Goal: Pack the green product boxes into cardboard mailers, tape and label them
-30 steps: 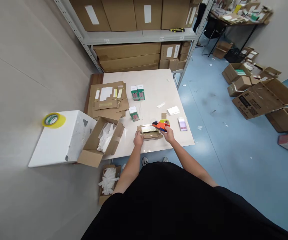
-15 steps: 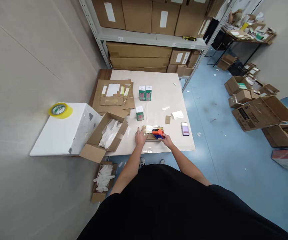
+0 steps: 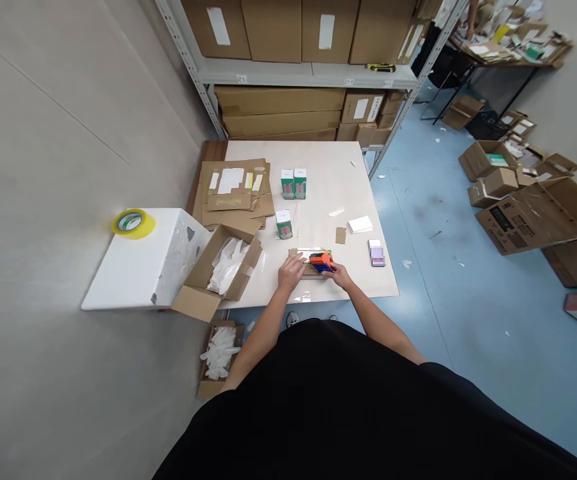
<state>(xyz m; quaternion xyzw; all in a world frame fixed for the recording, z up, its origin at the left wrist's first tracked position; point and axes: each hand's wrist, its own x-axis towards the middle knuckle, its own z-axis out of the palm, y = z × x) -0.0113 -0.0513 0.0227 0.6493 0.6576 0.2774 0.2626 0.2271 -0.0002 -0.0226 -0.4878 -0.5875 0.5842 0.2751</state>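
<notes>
My right hand [image 3: 339, 275] grips an orange and blue tape dispenser [image 3: 321, 262] over a small flat cardboard parcel [image 3: 310, 273] near the table's front edge. My left hand [image 3: 291, 271] lies on the parcel's left part with its fingers stretched towards the dispenser. A pale label or strip shows along the parcel's top, partly covered by the dispenser and fingers. Beyond the parcel stand a single green and white box [image 3: 284, 225] and a pair of similar boxes [image 3: 293, 185]. To the right lie a small brown card piece [image 3: 341, 235], white cards [image 3: 360, 225] and a purple item [image 3: 377, 255].
Flattened cardboard [image 3: 233, 200] lies at the table's left. An open carton of white plastic [image 3: 225, 263] leans beside a white block [image 3: 133, 267] bearing a yellow tape roll [image 3: 133, 223]. Shelving [image 3: 308, 72] stands behind. Cartons [image 3: 523, 217] cover the floor at right.
My left hand has slid right, from the parcel's left edge onto its top. The dispenser stays over the parcel in my right hand. The view has shifted slightly.
</notes>
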